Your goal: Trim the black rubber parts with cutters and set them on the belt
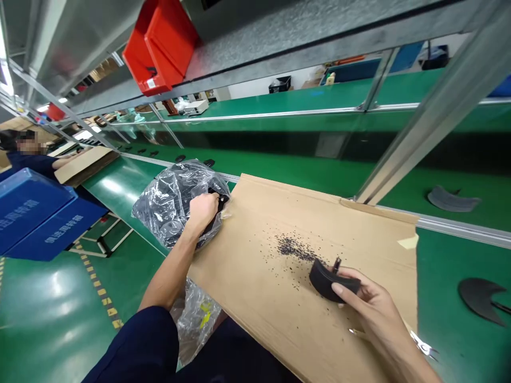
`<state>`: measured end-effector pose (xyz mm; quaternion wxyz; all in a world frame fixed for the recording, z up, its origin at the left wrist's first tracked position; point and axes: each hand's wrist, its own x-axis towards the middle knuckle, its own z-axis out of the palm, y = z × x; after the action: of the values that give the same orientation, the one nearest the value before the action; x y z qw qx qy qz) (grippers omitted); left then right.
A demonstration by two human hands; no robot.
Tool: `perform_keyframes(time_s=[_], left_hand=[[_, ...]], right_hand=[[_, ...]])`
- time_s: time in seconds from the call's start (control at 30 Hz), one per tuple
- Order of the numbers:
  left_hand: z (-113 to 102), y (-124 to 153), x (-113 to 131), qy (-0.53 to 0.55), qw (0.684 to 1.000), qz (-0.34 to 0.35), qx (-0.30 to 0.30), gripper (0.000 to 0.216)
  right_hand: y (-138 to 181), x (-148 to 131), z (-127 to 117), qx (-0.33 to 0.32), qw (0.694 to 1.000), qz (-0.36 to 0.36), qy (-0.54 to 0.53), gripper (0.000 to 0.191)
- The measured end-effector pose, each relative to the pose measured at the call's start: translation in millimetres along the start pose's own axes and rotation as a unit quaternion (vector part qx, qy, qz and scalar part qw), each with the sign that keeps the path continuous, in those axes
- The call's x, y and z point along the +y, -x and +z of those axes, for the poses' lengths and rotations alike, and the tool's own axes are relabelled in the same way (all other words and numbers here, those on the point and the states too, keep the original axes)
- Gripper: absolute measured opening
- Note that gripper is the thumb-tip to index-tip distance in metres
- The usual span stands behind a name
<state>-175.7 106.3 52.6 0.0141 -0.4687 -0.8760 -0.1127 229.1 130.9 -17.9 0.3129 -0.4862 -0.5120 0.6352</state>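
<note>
In my right hand (369,298) is a curved black plastic part (329,282) with a short stem, gripped between thumb and fingers above a cardboard sheet (255,298). A scatter of small black bits (293,247) lies on the cardboard just beyond that part. My left hand (203,211) reaches into the mouth of a clear plastic bag (159,205) full of dark pieces. Its fingers are curled, and what they grip is hidden among the black contents. A metal hand tool (423,347) lies partly hidden beneath my right forearm.
More black curved parts (453,199) rest on the green belt beyond the cardboard. Another black part (481,299) lies at right. A metal post (423,111) rises beyond the cardboard; overhead, a shelf carries a red bin (162,48). Blue crates (40,213) and a person (30,154) are at left.
</note>
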Motion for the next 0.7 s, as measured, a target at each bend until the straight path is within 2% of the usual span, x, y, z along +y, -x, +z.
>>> perform_keyframes(time_s=[0.03, 0.1, 0.17, 0.23, 0.3, 0.43, 0.53, 0.7], left_hand=[[-3.9, 7.0, 1.4, 0.018, 1.000, 0.011, 0.016, 0.024], [-9.3, 24.9, 7.4, 0.125, 0.989, 0.060, 0.047, 0.028], [-8.1, 45.8, 19.7, 0.295, 0.945, 0.131, 0.040, 0.029], [1.0, 67.2, 39.5, 0.435, 0.880, 0.188, -0.023, 0.032], [16.7, 87.2, 64.9, 0.515, 0.827, 0.204, -0.096, 0.034], [53.7, 120.0, 113.6, 0.594, 0.768, 0.165, -0.175, 0.033], [71.9, 133.4, 130.6, 0.592, 0.759, 0.181, -0.201, 0.033], [76.9, 131.6, 125.6, 0.499, 0.805, 0.250, -0.201, 0.025]], right_hand=[[0.5, -1.7, 0.8, -0.004, 1.000, -0.007, 0.001, 0.055], [2.5, -5.7, 2.7, -0.023, 1.000, -0.012, -0.004, 0.055], [5.8, -9.3, 5.5, -0.044, 0.999, -0.015, -0.016, 0.051], [10.0, -11.3, 9.1, -0.065, 0.997, -0.016, -0.029, 0.048], [14.6, -11.0, 13.4, -0.087, 0.995, -0.006, -0.046, 0.047], [21.2, -5.3, 20.7, -0.133, 0.988, 0.012, -0.078, 0.046], [23.2, 0.3, 22.3, -0.139, 0.987, 0.007, -0.078, 0.047], [23.2, 4.2, 19.0, -0.119, 0.991, -0.042, -0.035, 0.043]])
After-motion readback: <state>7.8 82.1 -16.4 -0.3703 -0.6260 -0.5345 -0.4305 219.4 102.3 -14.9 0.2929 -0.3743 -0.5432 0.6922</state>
